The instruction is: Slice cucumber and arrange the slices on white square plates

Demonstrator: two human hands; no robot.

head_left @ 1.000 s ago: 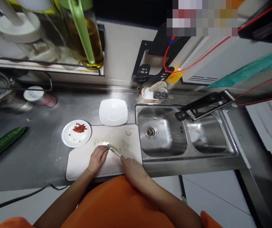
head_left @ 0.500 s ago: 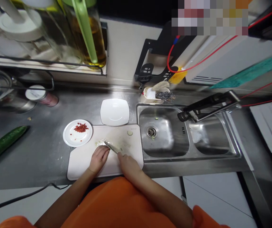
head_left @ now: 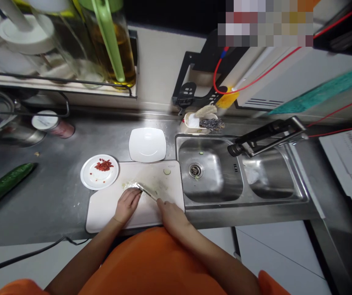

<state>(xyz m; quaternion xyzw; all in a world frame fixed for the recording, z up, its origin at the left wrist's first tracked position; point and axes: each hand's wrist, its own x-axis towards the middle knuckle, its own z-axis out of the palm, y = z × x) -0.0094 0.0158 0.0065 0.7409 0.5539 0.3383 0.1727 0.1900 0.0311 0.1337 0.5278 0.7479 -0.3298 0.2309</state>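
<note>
My right hand (head_left: 171, 215) is closed round the handle of a kitchen knife (head_left: 147, 191), its blade slanting up and left over the white cutting board (head_left: 108, 211). Close to the blade, my left hand (head_left: 128, 203) rests on the board with its fingers bent and pressed together. Whatever lies under those fingers is hidden. Small pale green scraps (head_left: 128, 183) lie wet on the board around the blade tip. A thin cucumber slice (head_left: 166, 171) sits by the board's top right corner.
Left of the board stands a white plate (head_left: 85, 174) with chopped red pieces; behind it, a square white dish (head_left: 147, 145). A whole cucumber (head_left: 7, 184) lies far left. On the right is a double sink (head_left: 214, 188) with a black faucet (head_left: 256, 137). Oil bottles (head_left: 117, 53) stand on a rack above.
My right hand and the knife have shifted slightly right, and the blade has turned a little. My left hand has stayed almost in place. The whole view has drifted slightly.
</note>
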